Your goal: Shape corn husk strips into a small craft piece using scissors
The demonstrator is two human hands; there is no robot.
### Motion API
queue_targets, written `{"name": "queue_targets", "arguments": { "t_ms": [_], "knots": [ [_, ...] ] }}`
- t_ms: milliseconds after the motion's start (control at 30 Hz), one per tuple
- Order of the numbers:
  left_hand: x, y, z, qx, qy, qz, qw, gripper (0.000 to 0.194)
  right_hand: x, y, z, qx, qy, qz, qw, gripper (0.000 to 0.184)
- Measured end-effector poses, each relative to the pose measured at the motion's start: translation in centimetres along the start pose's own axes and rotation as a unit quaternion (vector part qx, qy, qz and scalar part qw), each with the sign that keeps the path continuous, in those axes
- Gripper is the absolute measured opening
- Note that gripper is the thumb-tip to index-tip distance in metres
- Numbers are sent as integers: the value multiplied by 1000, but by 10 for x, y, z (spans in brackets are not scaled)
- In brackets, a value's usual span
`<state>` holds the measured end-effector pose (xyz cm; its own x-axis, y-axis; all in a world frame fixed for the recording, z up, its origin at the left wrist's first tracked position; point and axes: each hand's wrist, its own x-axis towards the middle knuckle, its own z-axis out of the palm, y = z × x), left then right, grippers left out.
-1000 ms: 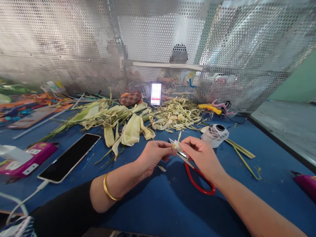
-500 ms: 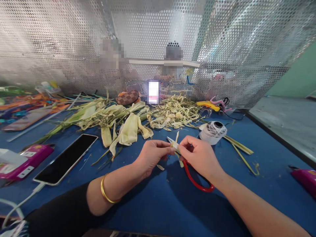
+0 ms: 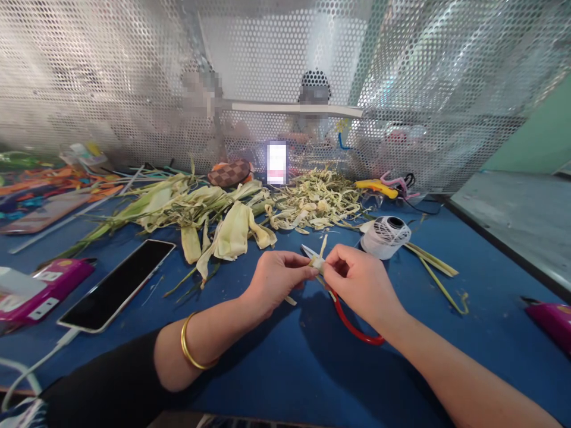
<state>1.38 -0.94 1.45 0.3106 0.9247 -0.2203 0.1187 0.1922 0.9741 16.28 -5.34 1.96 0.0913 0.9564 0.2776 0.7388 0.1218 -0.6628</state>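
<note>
Near the middle of the table, my left hand (image 3: 276, 276) is closed in a pinch on a pale strip of corn husk (image 3: 318, 261). My right hand (image 3: 363, 282) pinches the same strip from the other side, fingertips almost touching the left ones. One thin end of the strip sticks up between the hands. Beneath them lies a pair of scissors (image 3: 350, 328) with red handles; its blade tips show past the fingers and the right hand hides part of it. A small husk scrap lies just under the left hand.
Behind the hands are large husk leaves (image 3: 232, 232) and a heap of thin husk strips (image 3: 323, 199). A white thread spool (image 3: 386, 238) stands at right near some stalks (image 3: 439, 270). At left lie a phone (image 3: 118, 285) on a cable and a magenta power strip (image 3: 66, 285).
Both hands keep their pinch on the husk strip, and its upper end has tilted slightly right. The lower piece that hung beside the scissors handle shows less. The view has shifted a little.
</note>
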Motion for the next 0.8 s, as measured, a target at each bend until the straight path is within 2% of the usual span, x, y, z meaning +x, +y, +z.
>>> {"name": "queue_targets", "arguments": {
  "t_ms": [200,333,500,633,800],
  "knots": [
    [0,0,-1,49,-8,28,998,10,-2,-2,2,-13,21,-26,999,14],
    [2,-2,-3,57,-13,34,998,14,-2,-3,2,11,6,-29,999,13],
    [2,-2,-4,57,-15,36,998,18,0,-4,1,78,-23,32,996,11],
    [2,-2,-4,62,-16,41,997,17,2,-4,0,80,-35,71,994,11],
    [3,-7,-5,125,-22,76,989,19,4,-4,1,138,-62,128,980,10]
  ]
}}
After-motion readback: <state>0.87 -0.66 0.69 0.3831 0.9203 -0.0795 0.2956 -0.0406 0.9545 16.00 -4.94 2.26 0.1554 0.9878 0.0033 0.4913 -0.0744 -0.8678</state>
